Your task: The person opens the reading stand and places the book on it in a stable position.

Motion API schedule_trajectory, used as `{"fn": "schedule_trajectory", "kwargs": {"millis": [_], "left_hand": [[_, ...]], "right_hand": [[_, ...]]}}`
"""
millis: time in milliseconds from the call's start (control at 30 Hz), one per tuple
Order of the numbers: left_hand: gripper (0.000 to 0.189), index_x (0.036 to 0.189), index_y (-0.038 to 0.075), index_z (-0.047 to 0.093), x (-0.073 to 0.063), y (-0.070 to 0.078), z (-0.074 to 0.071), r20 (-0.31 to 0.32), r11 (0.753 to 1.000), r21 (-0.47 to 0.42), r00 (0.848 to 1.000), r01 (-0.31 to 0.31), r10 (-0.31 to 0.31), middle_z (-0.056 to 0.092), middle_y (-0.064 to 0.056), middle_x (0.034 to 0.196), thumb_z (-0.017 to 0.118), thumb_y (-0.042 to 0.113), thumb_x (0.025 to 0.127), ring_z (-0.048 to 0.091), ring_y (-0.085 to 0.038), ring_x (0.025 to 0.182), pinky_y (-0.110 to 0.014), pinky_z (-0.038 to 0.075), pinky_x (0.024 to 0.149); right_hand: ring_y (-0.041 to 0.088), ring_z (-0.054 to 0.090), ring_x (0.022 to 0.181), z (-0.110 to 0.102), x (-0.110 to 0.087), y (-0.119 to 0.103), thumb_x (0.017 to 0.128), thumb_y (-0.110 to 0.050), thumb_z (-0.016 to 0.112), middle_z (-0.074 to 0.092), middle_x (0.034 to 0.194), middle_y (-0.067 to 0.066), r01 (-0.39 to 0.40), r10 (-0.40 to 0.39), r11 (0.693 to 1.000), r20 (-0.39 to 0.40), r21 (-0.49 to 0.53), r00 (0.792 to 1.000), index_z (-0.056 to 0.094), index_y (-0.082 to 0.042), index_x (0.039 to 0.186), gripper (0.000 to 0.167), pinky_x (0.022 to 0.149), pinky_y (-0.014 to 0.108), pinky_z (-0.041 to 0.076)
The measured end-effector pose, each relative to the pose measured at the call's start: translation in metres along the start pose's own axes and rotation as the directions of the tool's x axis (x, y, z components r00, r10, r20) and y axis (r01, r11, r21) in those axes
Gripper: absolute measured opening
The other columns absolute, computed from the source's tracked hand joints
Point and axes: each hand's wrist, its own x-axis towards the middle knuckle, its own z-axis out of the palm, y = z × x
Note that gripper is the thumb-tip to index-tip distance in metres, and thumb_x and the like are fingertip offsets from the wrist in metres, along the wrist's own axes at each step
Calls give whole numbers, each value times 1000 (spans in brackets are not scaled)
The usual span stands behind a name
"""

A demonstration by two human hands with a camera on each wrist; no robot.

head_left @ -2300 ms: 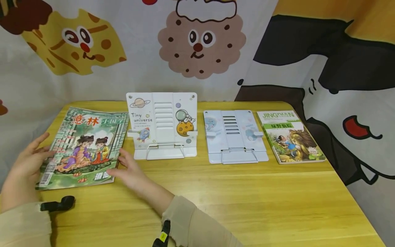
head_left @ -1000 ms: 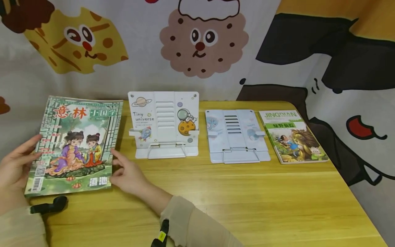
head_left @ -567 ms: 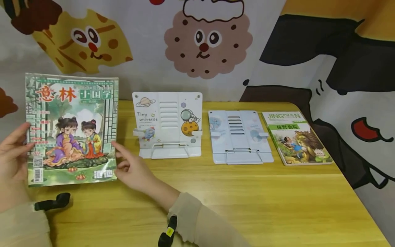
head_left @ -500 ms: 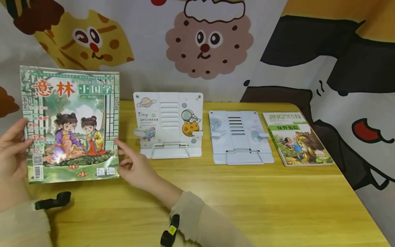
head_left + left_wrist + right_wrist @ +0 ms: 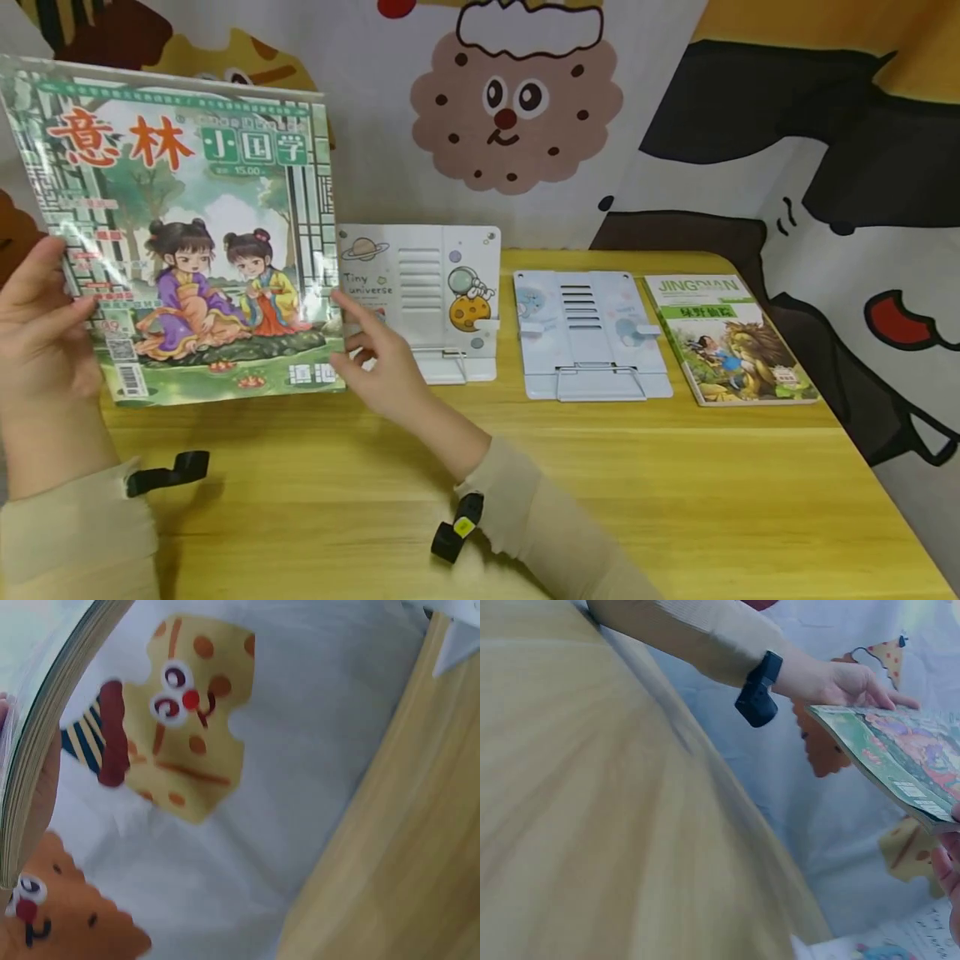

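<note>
Both hands hold a magazine with a green cover and two cartoon children (image 5: pixel 217 258) up above the table, tilted toward the head camera. My left hand (image 5: pixel 48 342) grips its left edge, thumb on the cover and the other fingers mostly behind. At the lower right edge, my right hand (image 5: pixel 382 362) pinches it. The left wrist view shows the thick page edge (image 5: pixel 34 742) at close range. In the right wrist view the cover (image 5: pixel 907 754) is seen from the side. Partly behind the magazine stands a white "Tiny universe" book stand (image 5: pixel 420 292).
A second, pale blue book stand (image 5: pixel 596 333) leans back farther right. Beside it a paperback with a lion cover (image 5: pixel 738 342) lies flat. The wooden table (image 5: pixel 600 500) meets a cartoon-printed curtain (image 5: pixel 360 167) at the back.
The magazine was lifted off the table by both hands, tipped more upright, then raised and brought nearer, moving right lately so that it covers part of the white stand. The stands and paperback stayed put.
</note>
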Motion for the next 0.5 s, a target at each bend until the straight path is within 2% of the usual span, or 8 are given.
{"fn": "schedule_trajectory", "kwargs": {"millis": [133, 267, 500], "left_hand": [[46, 124, -16, 51, -1, -10, 24, -7, 997, 40, 998, -60, 60, 54, -28, 121, 45, -30, 81, 59, -34, 98, -35, 57, 67], [46, 124, -16, 53, -1, -23, 41, 23, 996, 49, 997, -69, 68, 55, -29, 119, 46, -31, 81, 60, -35, 94, -36, 57, 68], [48, 121, -16, 56, 5, -48, 60, 60, 995, -82, 996, -54, 59, 56, -29, 116, 51, -32, 77, 60, -36, 86, -39, 57, 66]], "right_hand": [[9, 60, 85, -17, 5, -3, 85, 7, 65, 48, 136, 10, 58, -59, 998, -33, -18, 998, 35, -11, 148, 72, 76, 25, 53], [11, 59, 80, -37, 9, -8, 87, 5, 64, 44, 142, 3, 74, -78, 996, -66, -51, 995, 35, -13, 148, 70, 77, 26, 53], [15, 54, 63, -72, 12, -16, 88, 1, 66, 45, 140, 10, 118, -131, 984, -100, -131, 986, 36, -10, 147, 67, 67, 28, 53]]}}
